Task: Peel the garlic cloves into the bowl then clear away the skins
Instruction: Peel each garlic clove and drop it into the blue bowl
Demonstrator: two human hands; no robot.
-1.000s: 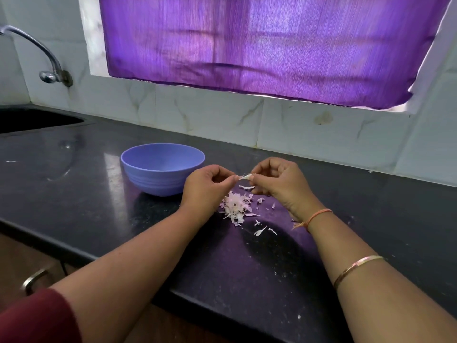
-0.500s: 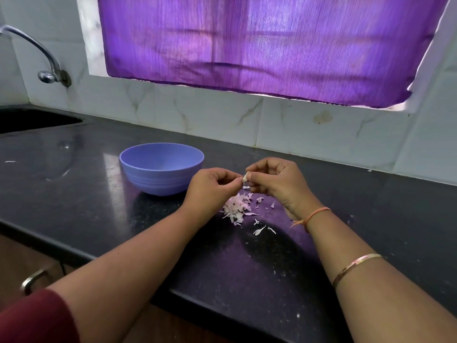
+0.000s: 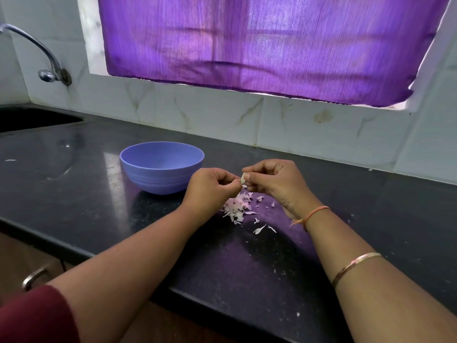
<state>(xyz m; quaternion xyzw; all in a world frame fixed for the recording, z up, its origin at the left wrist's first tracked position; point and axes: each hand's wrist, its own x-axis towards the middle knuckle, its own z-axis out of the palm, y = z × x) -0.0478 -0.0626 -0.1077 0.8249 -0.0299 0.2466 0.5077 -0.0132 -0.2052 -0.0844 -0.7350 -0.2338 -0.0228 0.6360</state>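
Maroon fabric sleeve (image 3: 32,315) on my left arm, nearest the camera, well nearer than the bowl. Thin gold metal bangle (image 3: 356,264) on my right forearm, orange thread band (image 3: 312,214) at that wrist, both right of the bowl and nearer. Black speckled stone countertop (image 3: 247,273) under everything. Pile of pale pink papery garlic skins (image 3: 237,206) lies on it just right of the bowl and a bit nearer, loose flakes scattered round it.

Above the pile, my left hand (image 3: 210,188) and right hand (image 3: 274,180) meet fingertip to fingertip, just right of the bowl. Right hand's thumb and forefinger pinch a small pale garlic clove (image 3: 243,179). Left hand's fingers are curled, thumb and forefinger nipped onto the clove's end on the bowl side, at its skin.

Round lavender plastic bowl (image 3: 162,167) sits upright on the counter, close to my left knuckles, not touching. Can't see into its bottom.

Far left of the bowl: dark sink recess (image 3: 32,118). Behind the bowl: white marble-look wall tiles (image 3: 210,115), curved chrome tap (image 3: 47,58) to the left on the wall, purple cloth curtain (image 3: 272,45) over the window above.
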